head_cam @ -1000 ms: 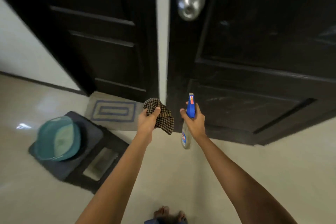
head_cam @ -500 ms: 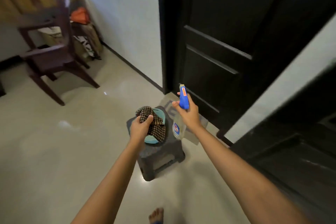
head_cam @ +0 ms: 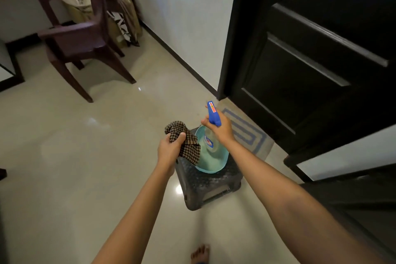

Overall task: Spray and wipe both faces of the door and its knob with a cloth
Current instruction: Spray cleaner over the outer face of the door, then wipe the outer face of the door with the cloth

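Checked cloth (head_cam: pixel 184 140) is clenched in the left grip (head_cam: pixel 170 152); spray bottle (head_cam: pixel 211 142) is grasped in the right grip (head_cam: pixel 221 132), above the basin (head_cam: pixel 214 166). Panelled door (head_cam: pixel 310 60) stands to the right; nozzle should be turned toward it.

This is a room in a home. A dark panelled door (head_cam: pixel 310 60) is the landmark. A small woven doormat (head_cam: pixel 248 135) lies at its foot, and a low plastic stool (head_cam: pixel 205 188) carrying a teal basin (head_cam: pixel 214 170) stands just beside that mat. A white wall (head_cam: pixel 182 17) runs away from the door's frame. Well away from the door, a wooden armchair (head_cam: pixel 85 38) stands on glossy pale floor tiles (head_cam: pixel 64 146), with bags and clothes (head_cam: pixel 122 19) heaped behind it. A bare foot (head_cam: pixel 200 253) rests on the tiles.
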